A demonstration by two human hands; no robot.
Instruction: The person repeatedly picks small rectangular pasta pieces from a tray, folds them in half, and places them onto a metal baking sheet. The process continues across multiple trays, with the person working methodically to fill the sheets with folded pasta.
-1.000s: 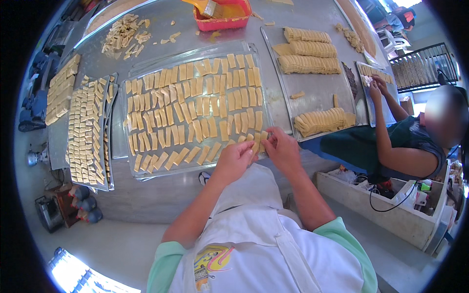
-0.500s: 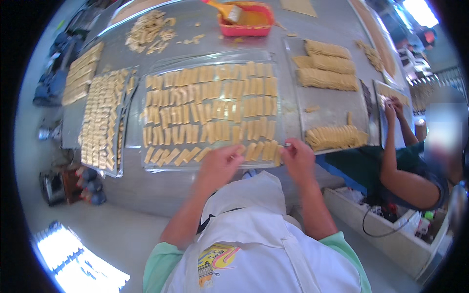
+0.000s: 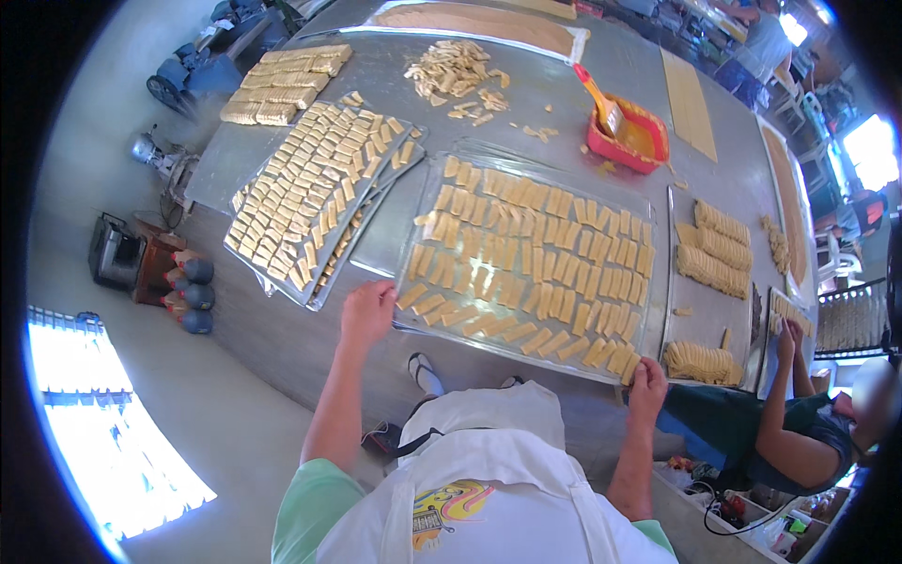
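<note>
A shallow metal tray (image 3: pixel 413 323) lies tilted to the view in front of me, filled with rows of short, flat, pale-yellow dough strips (image 3: pixel 564 268). My left hand (image 3: pixel 366 312) is closed at its front left corner, fingertips on the rim. At the front right corner my right hand (image 3: pixel 646 389) pinches the rim, beside the last strips of the front row. Parts of both hands' fingers are hidden by the tray edge.
Stacked trays of strips (image 3: pixel 310 188) stand left. Behind are a loose strip pile (image 3: pixel 451 68) and a red tub (image 3: pixel 620 155) with a brush (image 3: pixel 606 111). Right, another tray (image 3: pixel 684 324) holds bundled strips, near a co-worker's arm (image 3: pixel 782 385). Jugs (image 3: pixel 195 296) stand on the floor.
My left hand has moved left from the front row to the tray's corner; the right hand has gone to the other corner. The view has turned, shifting the scene rightward.
</note>
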